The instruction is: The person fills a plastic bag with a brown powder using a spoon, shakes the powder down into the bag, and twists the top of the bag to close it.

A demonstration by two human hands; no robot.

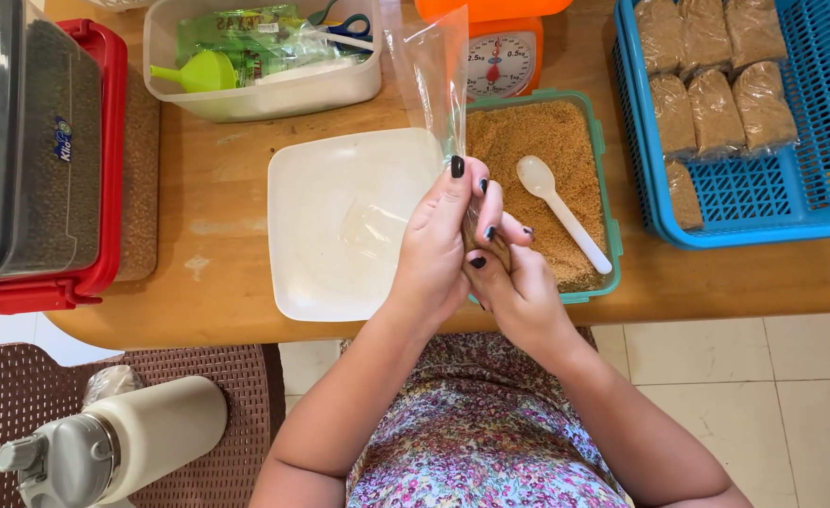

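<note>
My left hand [438,240] and my right hand [518,282] are clasped together around the filled bottom of a clear plastic bag [434,80], whose empty top stands up above my fingers. Brown granules show between the fingers. Just right of the hands sits a green-rimmed container [603,169] of brown granules with a white plastic spoon [561,209] lying in it. A white square tray [339,221] with loose clear bags on it lies left of the hands.
A blue basket [763,188] holds several filled bags at right. An orange kitchen scale [499,52] stands behind the container. A white tub [264,89] holds a green funnel, scissors and packets. A red-lidded box [48,160] stands at left; a bottle [123,437] lies on a woven chair.
</note>
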